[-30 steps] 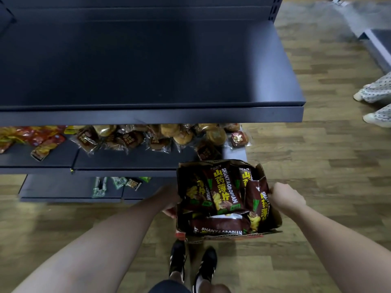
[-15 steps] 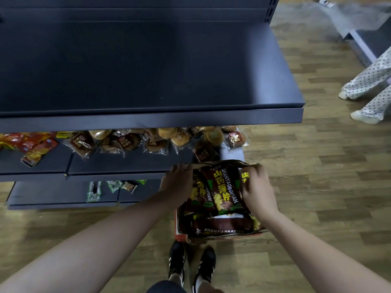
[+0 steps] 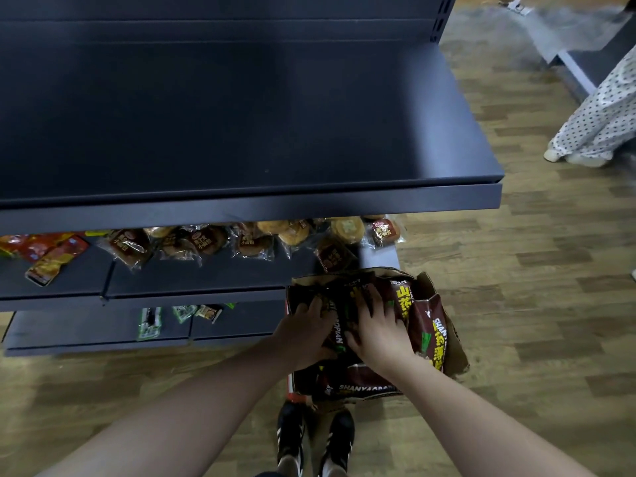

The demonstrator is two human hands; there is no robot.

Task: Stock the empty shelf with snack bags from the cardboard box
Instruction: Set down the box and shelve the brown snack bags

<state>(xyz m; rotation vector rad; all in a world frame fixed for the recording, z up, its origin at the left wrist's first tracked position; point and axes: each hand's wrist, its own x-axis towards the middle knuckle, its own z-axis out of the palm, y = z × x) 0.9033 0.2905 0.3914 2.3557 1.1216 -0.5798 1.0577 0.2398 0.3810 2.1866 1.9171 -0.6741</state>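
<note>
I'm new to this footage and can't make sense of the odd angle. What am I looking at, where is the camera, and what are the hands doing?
There is no machine here: a person wears a wide-angle camera on the head, so you look down along both arms. The left hand and right hand are both in an open cardboard box on the wooden floor, each laid over a dark brown snack bag between them. Whether the fingers already grip it is hard to tell. More of the same bags fill the box. Above is the wide dark empty shelf to be stocked. The shelf below holds wrapped buns and red packets. The person's black shoes show at the bottom.
</note>
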